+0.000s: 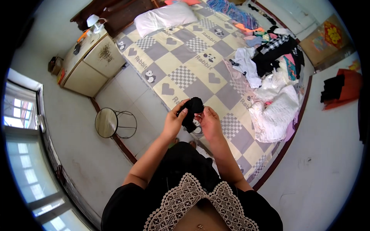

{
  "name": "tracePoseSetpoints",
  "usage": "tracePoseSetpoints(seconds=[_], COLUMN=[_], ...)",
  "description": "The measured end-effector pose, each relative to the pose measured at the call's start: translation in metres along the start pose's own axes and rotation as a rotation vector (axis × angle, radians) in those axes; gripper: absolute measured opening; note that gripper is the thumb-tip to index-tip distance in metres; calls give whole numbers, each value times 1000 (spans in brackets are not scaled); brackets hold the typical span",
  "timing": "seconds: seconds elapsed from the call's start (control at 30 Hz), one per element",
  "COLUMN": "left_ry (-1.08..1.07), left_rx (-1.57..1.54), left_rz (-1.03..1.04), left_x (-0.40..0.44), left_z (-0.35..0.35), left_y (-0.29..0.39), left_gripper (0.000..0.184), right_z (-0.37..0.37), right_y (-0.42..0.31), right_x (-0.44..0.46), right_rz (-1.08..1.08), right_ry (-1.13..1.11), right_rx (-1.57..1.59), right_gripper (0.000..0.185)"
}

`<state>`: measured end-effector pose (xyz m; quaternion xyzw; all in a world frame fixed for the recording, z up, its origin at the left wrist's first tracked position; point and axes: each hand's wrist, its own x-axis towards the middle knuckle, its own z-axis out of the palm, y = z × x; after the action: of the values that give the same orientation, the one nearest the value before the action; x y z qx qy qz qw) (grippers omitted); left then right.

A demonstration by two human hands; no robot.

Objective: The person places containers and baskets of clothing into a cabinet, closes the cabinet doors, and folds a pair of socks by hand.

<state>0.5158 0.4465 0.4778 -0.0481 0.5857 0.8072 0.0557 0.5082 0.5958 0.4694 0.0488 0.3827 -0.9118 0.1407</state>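
Note:
In front of my body, above the bed's near edge, I hold a small black sock point(195, 104), bunched into a ball at the top with a loose end hanging below. My left hand point(175, 120) is closed around its left side, thumb on top. The fingers of my right hand point(210, 122) pinch its right edge. Folds of the dark cloth hide some of my fingertips. Under both hands lies the bed sheet point(214, 78), patterned with checks, hearts and pandas.
A heap of clothes point(271, 73) covers the bed's right side, with a white quilted piece point(275, 115) nearest. A pillow point(165, 18) lies at the head. At left stand a cabinet point(83, 71) with a lamp point(93, 21) and a round stool point(106, 122).

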Motion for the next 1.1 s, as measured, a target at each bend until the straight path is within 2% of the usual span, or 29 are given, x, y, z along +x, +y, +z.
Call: tracePoseSetpoints(seconds=[0.13,0.2,0.27,0.33,0.37,0.47,0.6,0.67,0.73,0.8,0.87,0.9,1.03,1.1], left_ry=[155,196,211,267,323,356,389,426,445,468,374,335,261,162], left_rx=[-190,-20,47,402,449,508,554,586,593,602,146,-54,-137,-184], left_rz=[-25,44,28,246,288,325,378,464,494,519,291,209,286,198], left_x=[0,1,-3,-2,-1,-1,7,7,8,10,9,8,6,-1], left_z=[-3,-3,-1,-3,-4,-12,-39,-52,-72,-90,-106,-112,-129,-139], left_y=[-19,-17,-9,-8,-6,8,14,24,31,35,36,39,49,54], left_gripper=[31,29,27,25,22,20,19,19,17,15,18,21,24,33], right_z=[4,13,16,18,19,17,51,70,81,93,100,105,129,134], right_y=[-4,0,3,11,13,21,16,28,45,54,61,65,75,83], right_x=[5,7,10,15,18,31,38,43,53,65,75,77,86,86], right_rz=[50,-9,40,-27,-16,22,101,103,40,18,90,97,168,190], right_ry=[-57,-61,-95,-93,-70,-47,-53,-21,-123,-113,-122,-123,-107,-83], right_rx=[-22,-352,-319,-468,-475,-490,-310,-433,-574,-328,-91,-97,25,27], right_gripper=[30,33,36,27,19,16,15,17,19,15,13,13,13,14])
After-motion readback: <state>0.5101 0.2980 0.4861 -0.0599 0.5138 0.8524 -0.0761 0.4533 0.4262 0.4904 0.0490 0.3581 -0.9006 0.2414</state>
